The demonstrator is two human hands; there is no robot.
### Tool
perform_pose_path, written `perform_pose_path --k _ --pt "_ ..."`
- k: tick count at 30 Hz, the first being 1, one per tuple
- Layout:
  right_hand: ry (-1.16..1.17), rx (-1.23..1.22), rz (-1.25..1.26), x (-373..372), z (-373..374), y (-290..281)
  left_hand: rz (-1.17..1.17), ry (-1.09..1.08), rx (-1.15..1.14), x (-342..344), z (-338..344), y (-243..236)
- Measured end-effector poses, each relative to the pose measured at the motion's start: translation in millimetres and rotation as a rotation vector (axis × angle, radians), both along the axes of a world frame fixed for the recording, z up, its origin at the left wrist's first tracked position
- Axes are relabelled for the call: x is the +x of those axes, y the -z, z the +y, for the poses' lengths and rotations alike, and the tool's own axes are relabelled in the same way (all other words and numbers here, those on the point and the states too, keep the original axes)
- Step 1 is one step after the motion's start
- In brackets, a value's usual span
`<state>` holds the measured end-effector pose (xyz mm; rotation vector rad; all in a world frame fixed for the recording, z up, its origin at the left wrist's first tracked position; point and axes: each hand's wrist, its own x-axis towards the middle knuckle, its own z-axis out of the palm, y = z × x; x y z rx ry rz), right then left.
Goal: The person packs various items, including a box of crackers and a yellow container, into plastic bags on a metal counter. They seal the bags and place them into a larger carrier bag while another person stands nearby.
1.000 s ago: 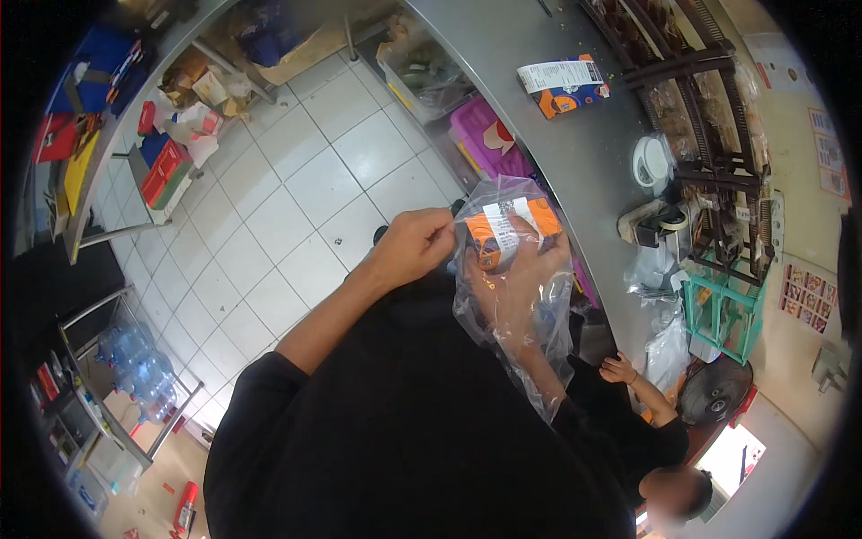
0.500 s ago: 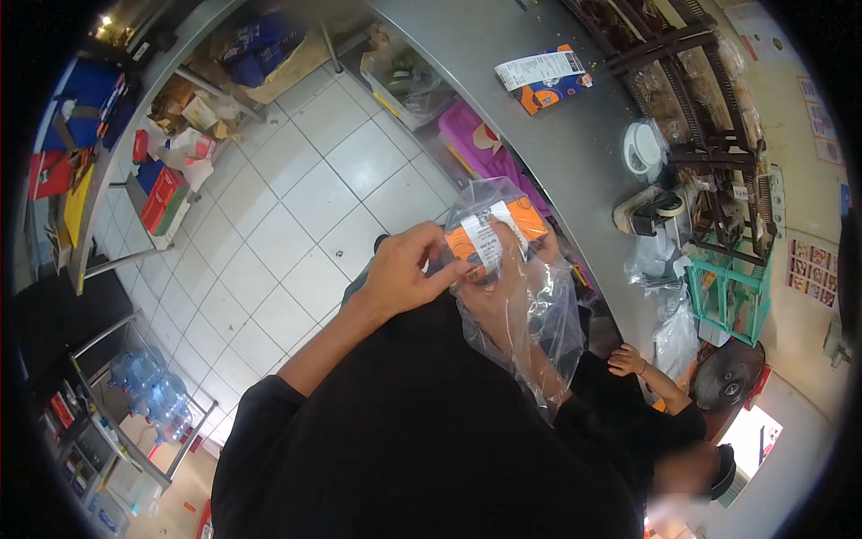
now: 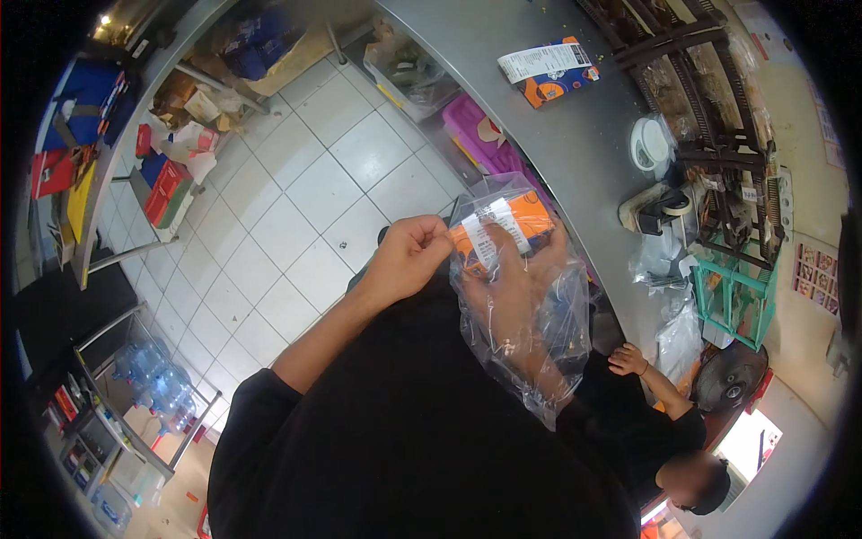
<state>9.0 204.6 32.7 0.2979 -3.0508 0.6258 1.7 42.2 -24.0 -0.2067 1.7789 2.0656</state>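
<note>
A small orange and dark blue box (image 3: 530,208) with a white printed slip (image 3: 486,242) across it is inside a clear plastic bag (image 3: 567,314). My right hand (image 3: 512,283) reaches into the bag and grips the box, its fingers lying over the slip and along the right side. The loose film of the bag hangs around my right wrist and forearm. At the left edge of the box, my left hand (image 3: 411,256) is closed in a pinch on the bag's film; its fingertips are partly hidden.
A grey metal counter (image 3: 539,144) runs along the right, bearing another orange and blue box (image 3: 557,90) with a paper slip, a tape dispenser (image 3: 660,211) and a green basket (image 3: 736,301). A purple bin (image 3: 476,144) sits below it. A co-worker's hand (image 3: 627,359) rests near the counter's edge.
My left thumb and fingers have come off the front of the box and closed together at its left edge. The box and bag have shifted slightly in my right hand.
</note>
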Motion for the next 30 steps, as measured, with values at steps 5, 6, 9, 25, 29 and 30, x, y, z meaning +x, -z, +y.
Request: perform_pose_path --k 5,6,9,25,29,30 --pt "0.059 -0.074 -0.058 -4.9 -0.2 -0.1 0.109 -0.044 -0.062 10.3 10.5 -3.2" --pt "0.064 -0.090 -0.028 -5.4 -1.0 0.5 0.162 -0.019 -0.070 12.5 12.2 -5.7" --pt "0.148 -0.107 0.020 -18.0 3.1 7.7 0.307 0.071 -0.099 17.5 18.8 -13.6" --pt "-0.108 0.511 -0.143 -178.3 144.1 140.0 0.943 0.317 -0.417 -166.9 176.9 -7.7" --pt "-0.159 0.205 -0.275 -185.3 167.6 135.1 0.300 0.162 0.216 -197.2 180.2 -26.0" --pt "-0.132 0.017 -0.242 -176.6 175.1 121.5 0.272 0.103 0.266 -205.8 182.1 -37.8"
